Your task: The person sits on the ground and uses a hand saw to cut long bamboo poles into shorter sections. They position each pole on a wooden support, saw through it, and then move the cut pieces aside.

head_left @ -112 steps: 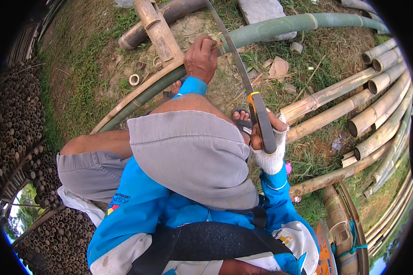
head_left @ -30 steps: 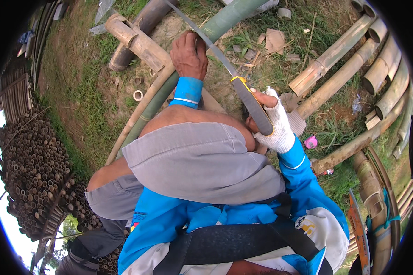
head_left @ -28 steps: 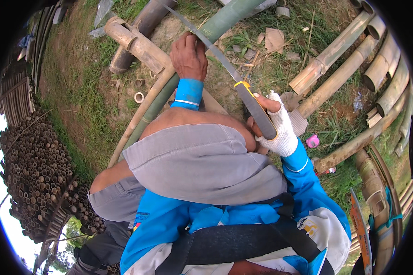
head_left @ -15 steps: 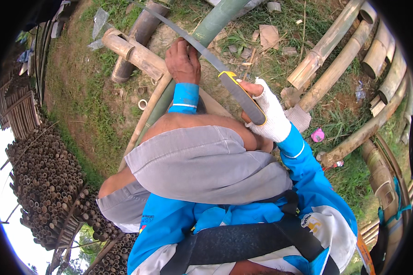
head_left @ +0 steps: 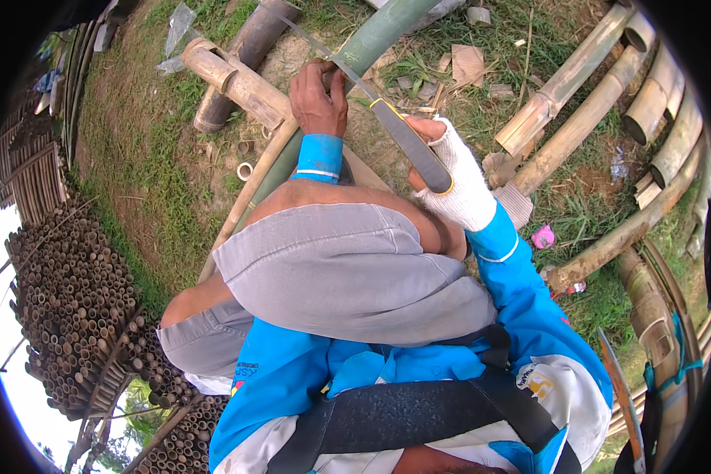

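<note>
My right hand point(head_left: 460, 178), in a white fingerless glove, grips the grey, yellow-edged handle of a hand saw point(head_left: 412, 146). The narrow blade slants up and left across a green bamboo pole point(head_left: 383, 38). Bare, my left hand point(head_left: 318, 104) is closed on the pole just beside the blade, its fingertips partly hidden. Below that hand the pole runs on beside my bent legs. A cut brown bamboo length point(head_left: 249, 96) lies against it at the left, over a darker thick piece point(head_left: 213, 110). Whether the blade has entered the pole I cannot tell.
Several split and whole bamboo poles point(head_left: 565, 79) lie at the right. A large stack of cut bamboo point(head_left: 75, 300) fills the left side. On the grass are a small bamboo ring point(head_left: 246, 171), a cardboard scrap point(head_left: 468, 65) and a pink object point(head_left: 543, 236).
My right hand and the saw have shifted forward, away from my body, and the blade now shows narrower. My left hand keeps its hold on the green bamboo pole.
</note>
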The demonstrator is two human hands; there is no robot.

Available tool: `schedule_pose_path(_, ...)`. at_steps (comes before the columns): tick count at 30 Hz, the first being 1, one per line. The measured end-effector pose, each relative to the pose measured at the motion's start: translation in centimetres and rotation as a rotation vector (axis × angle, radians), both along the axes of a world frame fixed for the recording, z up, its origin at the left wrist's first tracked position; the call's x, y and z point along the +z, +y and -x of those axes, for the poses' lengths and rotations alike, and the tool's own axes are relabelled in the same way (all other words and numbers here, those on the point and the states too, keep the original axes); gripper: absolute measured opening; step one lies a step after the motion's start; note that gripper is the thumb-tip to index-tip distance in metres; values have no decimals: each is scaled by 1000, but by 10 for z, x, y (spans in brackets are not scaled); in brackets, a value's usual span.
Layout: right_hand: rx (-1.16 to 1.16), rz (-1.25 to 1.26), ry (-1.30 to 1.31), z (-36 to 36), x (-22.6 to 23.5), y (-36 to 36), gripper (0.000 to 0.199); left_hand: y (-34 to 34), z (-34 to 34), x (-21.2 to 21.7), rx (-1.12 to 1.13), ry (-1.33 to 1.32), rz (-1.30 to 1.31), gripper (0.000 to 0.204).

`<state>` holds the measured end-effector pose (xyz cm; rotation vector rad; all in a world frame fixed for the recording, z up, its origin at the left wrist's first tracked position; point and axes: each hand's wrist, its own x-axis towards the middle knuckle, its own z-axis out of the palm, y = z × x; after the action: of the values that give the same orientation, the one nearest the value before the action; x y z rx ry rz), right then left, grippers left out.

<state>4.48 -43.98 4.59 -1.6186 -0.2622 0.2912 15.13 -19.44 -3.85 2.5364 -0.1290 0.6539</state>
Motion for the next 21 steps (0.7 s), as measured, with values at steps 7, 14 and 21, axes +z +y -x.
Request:
schedule_pose_path(7,-37,-55,-159,82,-4,-55,59,3,1,2,29,-21,73,27)
schedule_pose_path(14,-50,-105,22,10,-24,-4,70,5,1,-4,45,-30,85,29)
schedule_pose_path(21,-75,69,-196,59,-9,-38,60,14,-1,-6,17,-57,92,29)
